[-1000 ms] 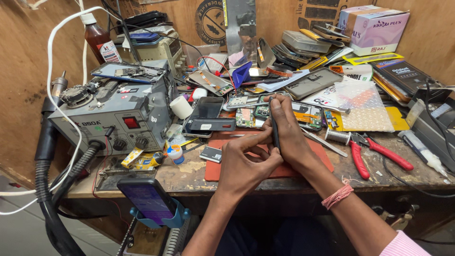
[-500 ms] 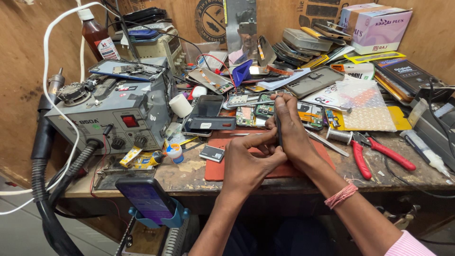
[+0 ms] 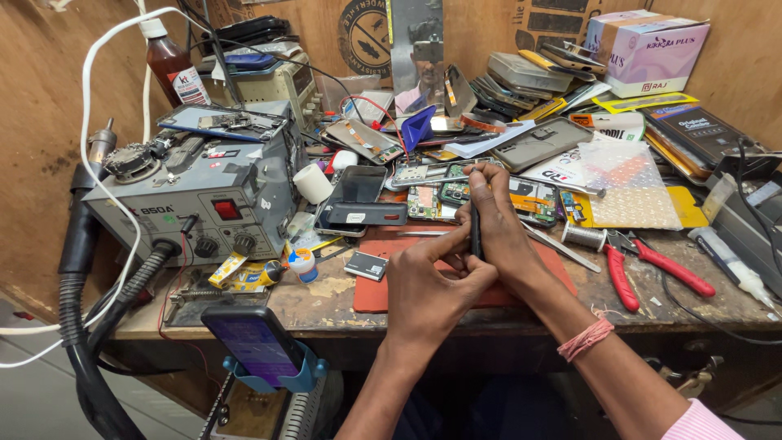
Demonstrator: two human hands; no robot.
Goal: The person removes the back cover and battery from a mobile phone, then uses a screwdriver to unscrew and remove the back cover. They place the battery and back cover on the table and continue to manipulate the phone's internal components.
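Red mat (image 3: 538, 261) under both hands: the left hand (image 3: 428, 281) curls narrow, fingertips pinching at the foot of a slim dark tool (image 3: 475, 232); the right hand (image 3: 497, 224), nearer, is wrapped around it, holding its long axis upright, tip toward the circuit board (image 3: 456, 193) just beyond.

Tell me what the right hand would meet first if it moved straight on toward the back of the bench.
Probably the opened phone with its green circuit board, lying just beyond the fingertips of the right hand, which holds a thin dark tool. Depth is unclear.
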